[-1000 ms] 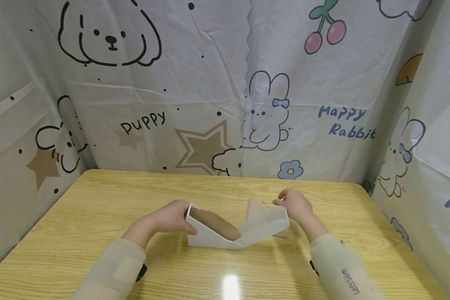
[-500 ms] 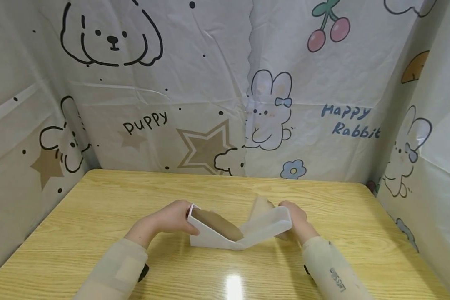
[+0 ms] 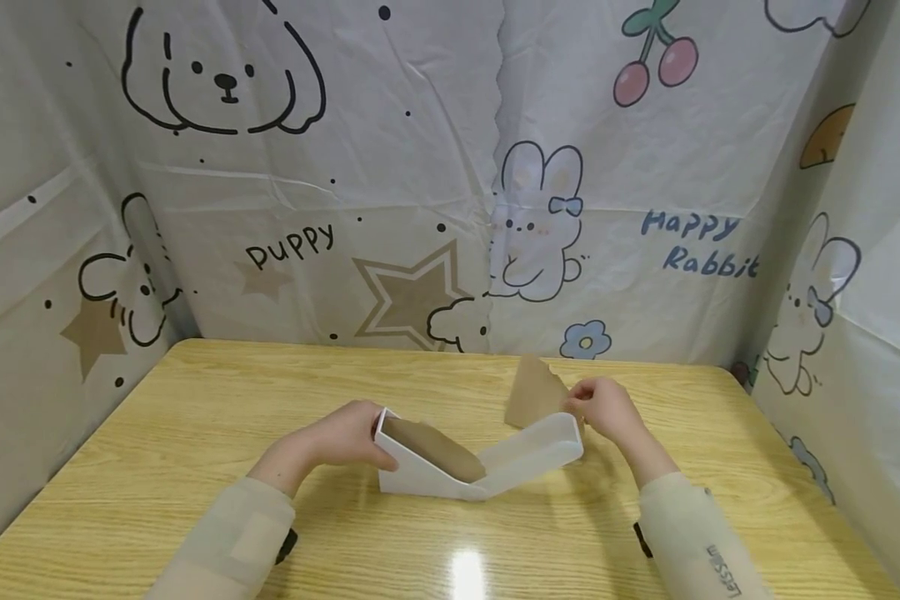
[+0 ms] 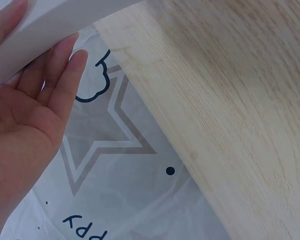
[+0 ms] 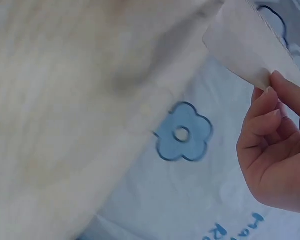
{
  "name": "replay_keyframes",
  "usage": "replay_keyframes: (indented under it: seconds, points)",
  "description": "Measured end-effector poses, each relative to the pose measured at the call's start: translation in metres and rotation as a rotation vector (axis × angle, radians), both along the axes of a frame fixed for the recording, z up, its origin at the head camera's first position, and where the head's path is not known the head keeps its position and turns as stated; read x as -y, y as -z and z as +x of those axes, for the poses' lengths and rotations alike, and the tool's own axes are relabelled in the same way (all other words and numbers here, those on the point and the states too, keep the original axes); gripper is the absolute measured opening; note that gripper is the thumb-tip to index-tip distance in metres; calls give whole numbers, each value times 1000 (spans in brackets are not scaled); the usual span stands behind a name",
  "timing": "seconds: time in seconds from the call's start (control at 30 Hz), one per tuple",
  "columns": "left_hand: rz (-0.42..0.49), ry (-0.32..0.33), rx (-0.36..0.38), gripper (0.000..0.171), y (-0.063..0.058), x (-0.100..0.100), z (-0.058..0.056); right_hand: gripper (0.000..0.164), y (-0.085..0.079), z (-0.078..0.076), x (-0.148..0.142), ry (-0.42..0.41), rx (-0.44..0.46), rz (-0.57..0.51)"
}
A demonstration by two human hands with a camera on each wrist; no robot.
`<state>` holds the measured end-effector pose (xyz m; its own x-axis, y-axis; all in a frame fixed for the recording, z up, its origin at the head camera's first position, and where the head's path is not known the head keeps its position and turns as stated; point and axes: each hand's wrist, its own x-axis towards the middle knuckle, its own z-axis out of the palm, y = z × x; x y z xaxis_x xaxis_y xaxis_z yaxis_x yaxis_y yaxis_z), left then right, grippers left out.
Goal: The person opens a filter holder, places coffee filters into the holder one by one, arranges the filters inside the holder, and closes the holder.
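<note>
A white box (image 3: pixel 412 477) sits low over the middle of the table, its translucent lid (image 3: pixel 534 448) swung out to the right. Brown paper filters (image 3: pixel 437 450) fill the box. My left hand (image 3: pixel 342 433) grips the box's left end, thumb at the front; in the left wrist view its fingers (image 4: pixel 64 82) curl under the white wall (image 4: pixel 50 32). Beyond the lid, my right hand (image 3: pixel 603 410) pinches a brown paper coffee filter (image 3: pixel 531 392) by one corner. The right wrist view shows that filter (image 5: pixel 247 47), with a crimped edge, between thumb and fingertips.
The wood-grain table (image 3: pixel 270 375) spreads around both hands. A printed cloth (image 3: pixel 300 167) hangs behind its far edge and along both sides. A bright light reflection shows on the table near the front.
My right hand dipped behind the lid, then rose outward again; the pinched filter has moved up and away from the lid and shows more of its face. My left hand and the box stay put.
</note>
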<state>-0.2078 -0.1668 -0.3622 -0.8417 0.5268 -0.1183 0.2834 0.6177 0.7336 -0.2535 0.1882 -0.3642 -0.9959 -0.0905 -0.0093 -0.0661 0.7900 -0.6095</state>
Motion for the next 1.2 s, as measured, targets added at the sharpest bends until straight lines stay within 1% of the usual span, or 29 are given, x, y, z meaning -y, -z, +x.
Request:
replay_keyframes:
  seconds: [0.07,0.2,0.47,0.67,0.97,1.2]
  points:
    - [-1,-3,3,25,-1,0,1,14,-7,0,-2,-1,-11,-28]
    - [-6,-6,2,24,-2,-1,2,15,-20,2,-5,-7,-39,-53]
    - [-9,-13,6,24,0,-1,1,17,-42,9,-5,-21,-108,-43]
    - [-5,-9,3,23,0,0,0,19,-54,15,-2,-40,-125,-65]
    - [8,13,12,24,0,1,0,19,-69,25,9,-53,-135,-45]
    - [23,26,-17,29,2,2,0,16,-78,33,18,-81,-162,-70]
